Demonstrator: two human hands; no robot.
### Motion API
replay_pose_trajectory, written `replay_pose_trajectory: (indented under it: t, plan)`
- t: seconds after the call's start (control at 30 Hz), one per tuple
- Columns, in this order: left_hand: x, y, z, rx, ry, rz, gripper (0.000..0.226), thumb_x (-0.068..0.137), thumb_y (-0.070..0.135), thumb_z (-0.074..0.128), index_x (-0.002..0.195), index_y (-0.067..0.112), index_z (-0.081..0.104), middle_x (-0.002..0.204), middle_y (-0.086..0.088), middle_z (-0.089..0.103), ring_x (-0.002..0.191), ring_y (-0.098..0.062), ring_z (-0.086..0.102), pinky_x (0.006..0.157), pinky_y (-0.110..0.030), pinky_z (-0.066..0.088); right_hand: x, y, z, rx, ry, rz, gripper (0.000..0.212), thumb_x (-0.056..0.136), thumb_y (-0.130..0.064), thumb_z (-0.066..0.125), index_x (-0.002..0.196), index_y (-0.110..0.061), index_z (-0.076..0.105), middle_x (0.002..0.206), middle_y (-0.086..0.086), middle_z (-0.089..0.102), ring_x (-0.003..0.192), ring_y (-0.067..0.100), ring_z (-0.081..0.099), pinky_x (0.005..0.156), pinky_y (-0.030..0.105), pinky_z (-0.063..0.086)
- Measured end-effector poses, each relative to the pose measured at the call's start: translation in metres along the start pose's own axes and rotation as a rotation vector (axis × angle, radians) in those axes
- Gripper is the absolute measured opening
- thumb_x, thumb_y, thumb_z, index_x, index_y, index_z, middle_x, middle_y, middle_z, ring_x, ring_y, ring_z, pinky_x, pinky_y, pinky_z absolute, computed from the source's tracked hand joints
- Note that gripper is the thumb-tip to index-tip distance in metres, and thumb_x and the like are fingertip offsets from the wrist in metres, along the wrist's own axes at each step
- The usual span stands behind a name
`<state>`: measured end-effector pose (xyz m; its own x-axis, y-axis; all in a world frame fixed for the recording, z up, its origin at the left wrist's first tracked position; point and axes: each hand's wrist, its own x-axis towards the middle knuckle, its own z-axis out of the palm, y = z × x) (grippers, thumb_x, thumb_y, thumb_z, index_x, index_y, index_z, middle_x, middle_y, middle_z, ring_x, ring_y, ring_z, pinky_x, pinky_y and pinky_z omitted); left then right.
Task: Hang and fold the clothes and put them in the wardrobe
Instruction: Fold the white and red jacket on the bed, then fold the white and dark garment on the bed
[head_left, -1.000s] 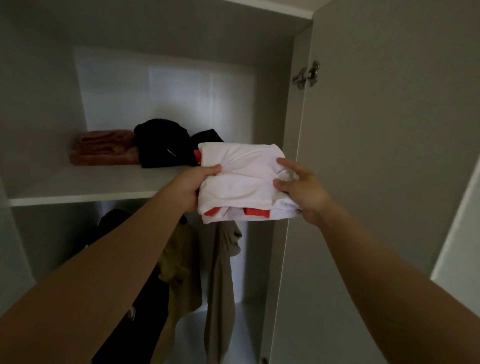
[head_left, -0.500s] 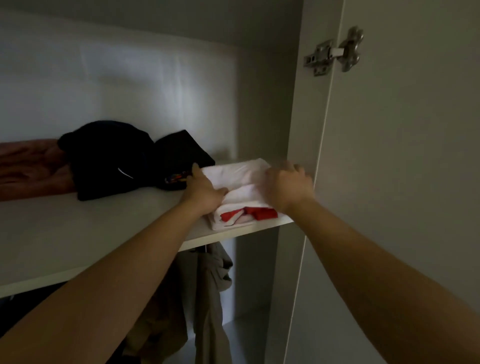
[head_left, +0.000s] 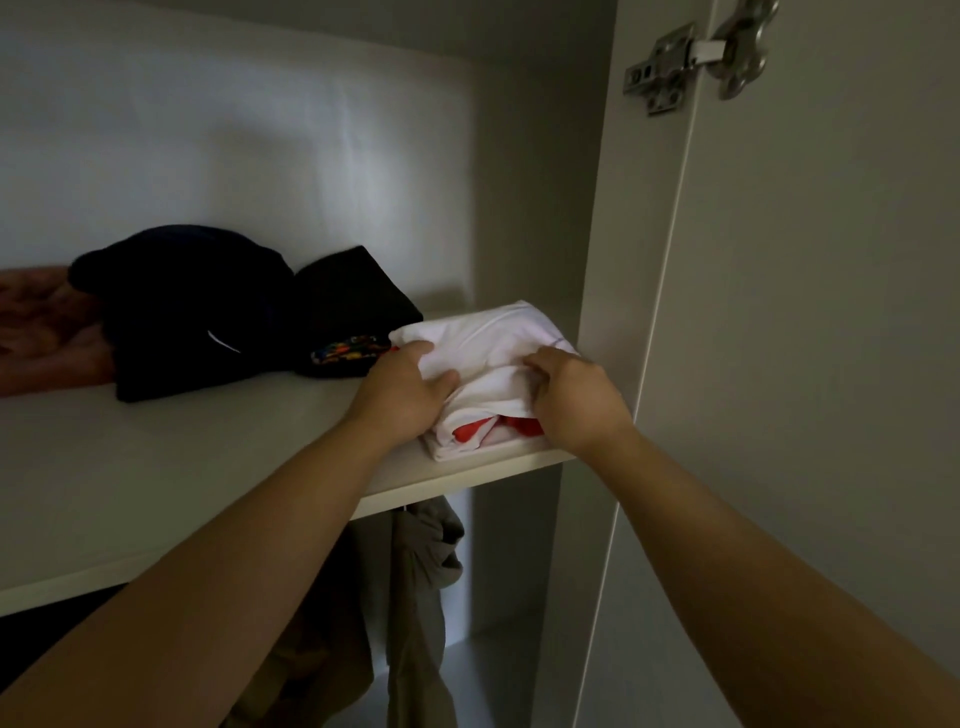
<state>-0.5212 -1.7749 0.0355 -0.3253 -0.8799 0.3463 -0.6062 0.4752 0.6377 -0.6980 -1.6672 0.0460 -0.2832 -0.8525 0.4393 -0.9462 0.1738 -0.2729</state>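
Observation:
A folded white garment (head_left: 488, 338) with red print lies at the right end of the wardrobe shelf (head_left: 208, 467), close to the front edge. My left hand (head_left: 405, 389) grips its left side, thumb across the front fold and fingers on top. On the garment's right front, my right hand (head_left: 576, 400) has its fingers curled into the fabric. Both hands hide part of the front of the garment.
Left of it lie a black folded piece with a colourful print (head_left: 353, 301), a dark bundle (head_left: 182, 322) and a reddish-brown folded cloth (head_left: 36, 332). Khaki clothes (head_left: 421, 571) hang below the shelf. The open door (head_left: 805, 364) with its hinge (head_left: 696, 57) stands on the right.
The white garment went from held in the air in front of the wardrobe onto the shelf's right end. Both hands stayed on it and my view moved closer.

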Motion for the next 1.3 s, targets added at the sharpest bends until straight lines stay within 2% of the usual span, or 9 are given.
replay_pose_trajectory:
  t: [0.1,0.23,0.37,0.47,0.63,0.73,0.83,0.97,1.3]
  plan:
    - [-0.015,0.007,-0.005,0.073,0.121,0.004,0.051,0.098,0.048,0.055,0.143,0.025,0.048,0.146,-0.010,0.042,0.125,-0.032,0.052,0.096,-0.036,0.045,-0.003,-0.001,-0.007,0.066,0.086,0.041,0.034,0.101,-0.016,0.044,0.130,-0.020,0.061,0.116,0.007,0.068,0.102,0.029,0.067,0.085,0.036,0.054]
    - [-0.040,0.031,-0.013,0.135,0.354,0.261,0.033,0.096,0.043,0.059,0.124,0.025,0.060,0.131,-0.005,0.048,0.118,-0.026,0.051,0.094,-0.042,0.049,-0.016,-0.002,-0.019,0.144,0.184,0.063,0.034,0.103,-0.023,0.045,0.132,-0.022,0.063,0.125,0.006,0.068,0.107,0.027,0.067,0.093,0.040,0.056]
    - [-0.069,0.069,-0.010,-0.073,0.353,0.514,0.009,0.094,0.034,0.062,0.099,0.027,0.064,0.104,0.011,0.053,0.090,-0.004,0.055,0.076,-0.016,0.043,-0.045,-0.003,-0.040,0.311,0.357,0.134,0.029,0.102,-0.028,0.050,0.124,-0.021,0.069,0.118,0.000,0.072,0.104,0.019,0.068,0.093,0.038,0.056]
    - [-0.097,0.093,0.002,-0.287,0.290,0.705,0.010,0.096,0.025,0.064,0.087,0.026,0.059,0.085,0.013,0.056,0.076,0.000,0.054,0.067,-0.005,0.037,-0.087,0.002,-0.058,0.381,0.482,0.211,0.016,0.099,-0.028,0.058,0.107,-0.024,0.071,0.096,-0.010,0.074,0.085,0.005,0.068,0.077,0.023,0.055]
    - [-0.152,0.122,0.047,-0.598,-0.048,0.908,0.020,0.102,0.031,0.057,0.085,0.022,0.062,0.064,0.012,0.056,0.058,-0.014,0.055,0.050,-0.026,0.040,-0.193,0.022,-0.081,0.392,0.542,0.512,0.013,0.097,-0.044,0.058,0.095,-0.033,0.065,0.079,-0.012,0.070,0.067,0.007,0.067,0.055,0.022,0.053]
    - [-0.198,0.148,0.082,-0.726,-0.255,0.975,0.019,0.102,0.029,0.056,0.084,0.024,0.061,0.060,0.014,0.051,0.054,-0.012,0.051,0.048,-0.022,0.037,-0.263,0.034,-0.096,0.314,0.585,0.705,0.016,0.097,-0.045,0.057,0.090,-0.033,0.065,0.073,-0.015,0.071,0.060,0.008,0.067,0.047,0.019,0.049]
    - [-0.251,0.181,0.107,-0.797,-0.419,1.015,0.022,0.101,0.029,0.058,0.082,0.018,0.063,0.058,0.013,0.050,0.055,-0.011,0.051,0.050,-0.015,0.034,-0.336,0.039,-0.117,0.227,0.644,0.895,0.020,0.098,-0.046,0.055,0.088,-0.032,0.065,0.072,-0.018,0.071,0.060,0.007,0.067,0.048,0.020,0.048]
    - [-0.330,0.224,0.124,-0.891,-0.649,1.149,0.021,0.100,0.032,0.058,0.083,0.021,0.063,0.057,0.007,0.055,0.056,-0.018,0.056,0.050,-0.023,0.041,-0.434,0.037,-0.148,0.107,0.770,1.091,0.024,0.098,-0.049,0.053,0.086,-0.032,0.064,0.071,-0.017,0.071,0.062,0.006,0.067,0.056,0.024,0.050]
    - [-0.601,0.311,0.142,-0.945,-1.122,1.467,0.026,0.099,0.040,0.056,0.079,0.025,0.059,0.055,0.010,0.050,0.056,-0.015,0.054,0.049,-0.019,0.040,-0.726,-0.001,-0.214,-0.139,1.026,1.493,0.024,0.099,-0.044,0.056,0.084,-0.028,0.066,0.067,-0.018,0.070,0.057,0.002,0.065,0.055,0.025,0.051]
